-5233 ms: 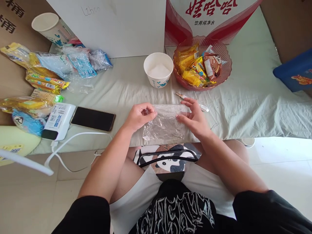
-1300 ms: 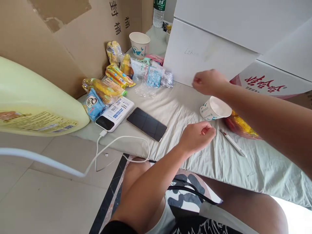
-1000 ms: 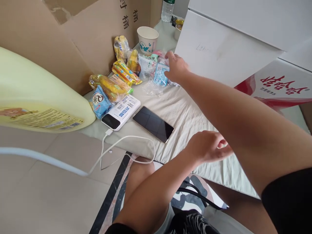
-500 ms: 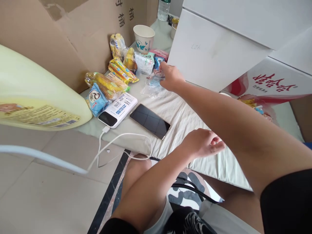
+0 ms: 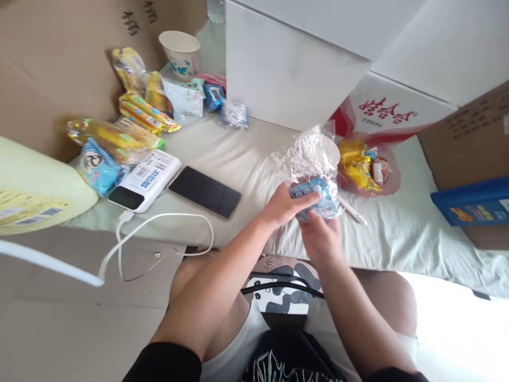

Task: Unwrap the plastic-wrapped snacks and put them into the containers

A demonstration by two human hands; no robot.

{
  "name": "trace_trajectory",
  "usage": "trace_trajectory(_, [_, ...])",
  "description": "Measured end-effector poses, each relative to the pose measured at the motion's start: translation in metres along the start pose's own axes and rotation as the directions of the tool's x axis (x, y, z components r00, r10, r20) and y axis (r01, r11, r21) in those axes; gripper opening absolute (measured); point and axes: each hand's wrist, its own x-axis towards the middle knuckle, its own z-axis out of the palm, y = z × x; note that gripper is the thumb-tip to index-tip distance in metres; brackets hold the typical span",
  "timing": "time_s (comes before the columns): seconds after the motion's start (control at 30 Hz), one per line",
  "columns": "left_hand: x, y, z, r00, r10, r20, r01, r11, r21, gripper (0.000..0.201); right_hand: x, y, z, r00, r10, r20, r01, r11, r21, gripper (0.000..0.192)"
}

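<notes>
A clear, crinkled plastic bag with blue-printed wrapping inside (image 5: 314, 188) is held between my two hands, above the pale green cloth. My left hand (image 5: 283, 204) grips its left side, thumb lying across the front. From below, my right hand (image 5: 321, 236) holds the lower right part, its fingers partly hidden behind the bag. What the blue wrapping contains cannot be made out. Just behind, a whitish round rim (image 5: 331, 151) shows partly through loose plastic. A slim white stick-like item (image 5: 353, 210) lies to the right of the bag.
A black phone (image 5: 204, 191) and a white power bank (image 5: 145, 180) with its cable lie left. Several wrapped snacks (image 5: 149, 114) and a paper cup (image 5: 181, 55) stand behind them. White boxes (image 5: 294, 63) rise at the back. Yellow packets (image 5: 360, 170) and a blue box (image 5: 471, 201) are right.
My right hand has come back from the snack pile towards me, bringing the clear plastic bag. My left hand has closed on it too. The view has shifted to the right.
</notes>
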Motion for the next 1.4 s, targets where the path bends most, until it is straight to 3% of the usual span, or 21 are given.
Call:
trace_trajectory(0.07, [0.002,-0.008,0.001,0.982,-0.02,-0.186,0.012,0.999,-0.043,0.051,-0.017,0.016,-0.009,1.0,0.027,0.002,-0.027,0.999,0.026,0.036])
trace_trajectory(0.13, [0.002,-0.008,-0.002,0.955,-0.064,-0.289,0.037,0.994,-0.1,0.043,-0.02,0.02,-0.026,0.999,0.004,0.036,-0.003,1.0,-0.026,0.03])
trace_trajectory(0.2, [0.003,-0.002,-0.006,0.944,-0.18,-0.276,0.144,0.979,-0.145,0.038,-0.011,0.018,-0.048,0.996,-0.058,0.069,0.067,0.988,-0.14,0.026])
trace_trajectory(0.27, [0.005,0.004,-0.008,0.924,-0.286,-0.253,0.246,0.953,-0.179,0.033,0.004,0.016,-0.069,0.977,-0.169,0.132,0.202,0.931,-0.304,0.034])
trace_trajectory(0.37, [0.008,0.005,-0.006,0.91,-0.368,-0.193,0.347,0.928,-0.137,0.028,0.029,0.02,-0.086,0.876,-0.349,0.334,0.477,0.736,-0.481,0.053])
trace_trajectory(0.43, [0.01,0.0,-0.001,0.892,-0.423,-0.161,0.415,0.906,-0.08,0.03,0.039,0.027,-0.088,0.801,-0.396,0.449,0.591,0.641,-0.49,0.051])
trace_trajectory(0.53, [0.011,-0.009,0.006,0.874,-0.455,-0.169,0.464,0.886,0.017,0.037,0.043,0.034,-0.09,0.767,-0.378,0.518,0.623,0.631,-0.463,0.04])
trace_trajectory(0.77, [0.014,-0.022,0.008,0.916,-0.3,-0.265,0.368,0.891,0.265,0.046,0.033,0.028,-0.108,0.734,-0.259,0.628,0.61,0.658,-0.441,0.031])
trace_trajectory(0.87, [0.016,-0.029,0.008,0.93,-0.232,-0.286,0.333,0.862,0.382,0.052,0.032,0.028,-0.11,0.746,-0.254,0.616,0.596,0.667,-0.447,0.018])
trace_trajectory(0.97, [0.018,-0.035,0.007,0.95,-0.195,-0.242,0.293,0.822,0.487,0.055,0.033,0.03,-0.108,0.773,-0.314,0.551,0.588,0.682,-0.436,0.008])
trace_trajectory(1.07, [0.019,-0.037,0.006,0.961,-0.147,-0.234,0.261,0.759,0.596,0.06,0.032,0.034,-0.103,0.845,-0.327,0.423,0.51,0.733,-0.45,0.007])
trace_trajectory(1.13, [0.017,-0.037,0.005,0.961,-0.141,-0.236,0.26,0.748,0.611,0.065,0.031,0.036,-0.099,0.91,-0.269,0.315,0.396,0.785,-0.476,0.027])
trace_trajectory(1.2, [0.014,-0.035,0.003,0.97,-0.175,-0.17,0.241,0.799,0.55,0.074,0.031,0.036,-0.095,0.951,-0.202,0.232,0.292,0.831,-0.474,0.058])
trace_trajectory(1.3, [0.011,-0.033,0.0,0.975,-0.221,-0.008,0.201,0.871,0.448,0.095,0.032,0.035,-0.09,0.976,-0.095,0.194,0.174,0.876,-0.449,0.089])
trace_trajectory(1.4, [0.01,-0.033,-0.004,0.973,-0.226,0.042,0.172,0.835,0.523,0.1,0.035,0.035,-0.091,0.969,0.035,0.244,0.066,0.917,-0.394,0.108])
